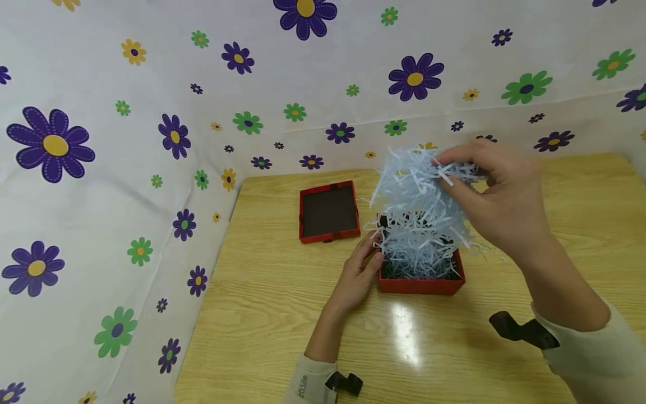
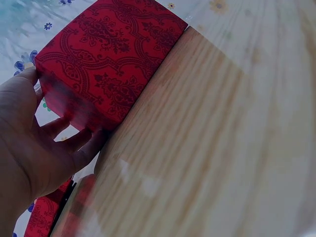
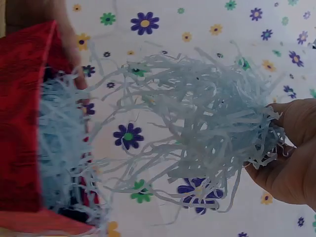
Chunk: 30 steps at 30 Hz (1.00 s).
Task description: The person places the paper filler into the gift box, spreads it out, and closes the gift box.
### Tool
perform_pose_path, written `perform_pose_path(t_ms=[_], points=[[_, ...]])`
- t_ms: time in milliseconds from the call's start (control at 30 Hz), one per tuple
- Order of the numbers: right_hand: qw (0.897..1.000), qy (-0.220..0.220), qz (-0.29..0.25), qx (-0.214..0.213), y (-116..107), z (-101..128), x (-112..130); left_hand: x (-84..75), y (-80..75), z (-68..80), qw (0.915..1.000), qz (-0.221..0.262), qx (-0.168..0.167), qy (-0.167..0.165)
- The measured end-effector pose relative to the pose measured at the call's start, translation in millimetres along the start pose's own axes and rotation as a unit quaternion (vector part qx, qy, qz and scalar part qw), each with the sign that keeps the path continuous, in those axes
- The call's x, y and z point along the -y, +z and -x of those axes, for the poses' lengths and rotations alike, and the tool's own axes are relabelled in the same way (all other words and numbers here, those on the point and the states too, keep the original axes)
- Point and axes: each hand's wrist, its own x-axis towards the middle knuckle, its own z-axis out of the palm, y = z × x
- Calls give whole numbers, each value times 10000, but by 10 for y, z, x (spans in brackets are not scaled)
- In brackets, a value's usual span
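Note:
My right hand [image 1: 510, 196] pinches a loose clump of pale blue shredded paper [image 1: 416, 177] between thumb and fingers, above a red box [image 1: 424, 286]. Strands trail down from the clump toward more shredded paper [image 1: 416, 258] in the box. In the right wrist view, the raised clump [image 3: 217, 118] spreads out from the fingertips. My left hand [image 1: 358, 275] holds the box by its left side. From the left wrist, the box [image 2: 111, 54] shows a dark ornate pattern, with the thumb near its rim and the fingers against its wall.
A red lid [image 1: 330, 238] with a dark inside lies upside down left of and behind the box. Both stand on a light wooden table [image 1: 262, 297]. A white flower-printed cloth [image 1: 323, 73] hangs at the back and left. A few stray paper strands lie beside the box.

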Motion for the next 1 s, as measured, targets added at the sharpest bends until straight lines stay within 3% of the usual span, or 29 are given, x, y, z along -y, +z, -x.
perform_pose_path(t_ms=[167, 333, 433, 600, 800, 900, 1000], points=[[9967, 406, 544, 443, 157, 350, -444, 44, 8, 0, 9999, 81, 82, 13], [9904, 676, 818, 890, 286, 703, -804, 24, -2, 0, 9997, -219, 104, 72], [9858, 704, 944, 1196, 392, 843, -916, -78, -17, 21, 9998, -167, 82, 13], [9730, 664, 1073, 1934, 575, 933, -944, -308, -44, 56, 9996, 173, 159, -145], [9505, 797, 1428, 2641, 623, 940, -935, -97, 0, 19, 9999, 23, 132, 59], [9546, 856, 1286, 2548, 507, 871, -880, -4, 2, 6, 9999, -19, 113, 59], [9599, 1075, 1128, 2332, 249, 786, -820, 21, -8, 1, 9999, -22, 110, 51]])
